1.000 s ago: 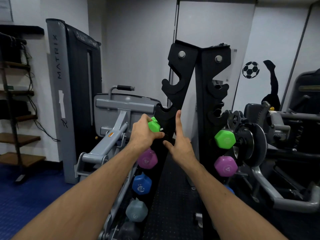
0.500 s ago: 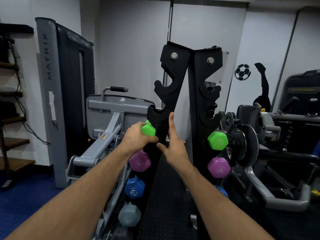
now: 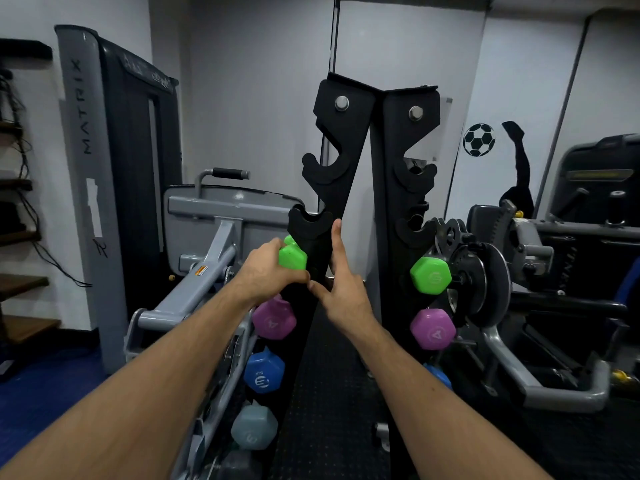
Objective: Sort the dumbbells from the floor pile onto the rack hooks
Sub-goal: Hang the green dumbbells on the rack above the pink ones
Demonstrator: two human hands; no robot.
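The black rack (image 3: 377,202) fills the middle, its two uprights meeting at the top, upper hooks bare. Down its left edge hang purple (image 3: 273,318), blue (image 3: 264,372) and grey dumbbells (image 3: 254,427). The left hand (image 3: 266,271) is clamped round a green dumbbell (image 3: 292,256) at the hook above the purple one, probably seating it. The right hand (image 3: 341,289), fingers straight, rests on the upright, seemingly steadying it.

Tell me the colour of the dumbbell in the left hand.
Bright green; the head view shows the dumbbell in the left hand.
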